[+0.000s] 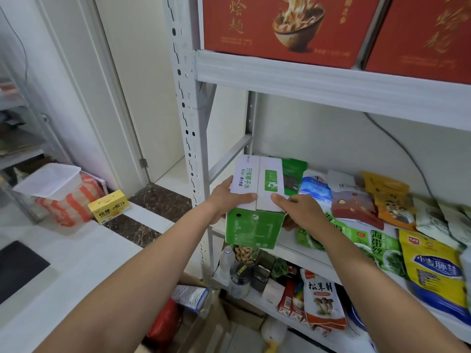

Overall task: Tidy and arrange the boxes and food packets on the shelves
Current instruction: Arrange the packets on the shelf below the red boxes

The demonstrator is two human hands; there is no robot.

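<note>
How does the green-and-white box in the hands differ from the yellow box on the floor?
Held versus resting: left hand and right hand grip the green-and-white box; the yellow box sits on the floor, untouched. Colour: the green-and-white box has a white top and green side; the yellow box is yellow. Both are printed cartons.
</note>
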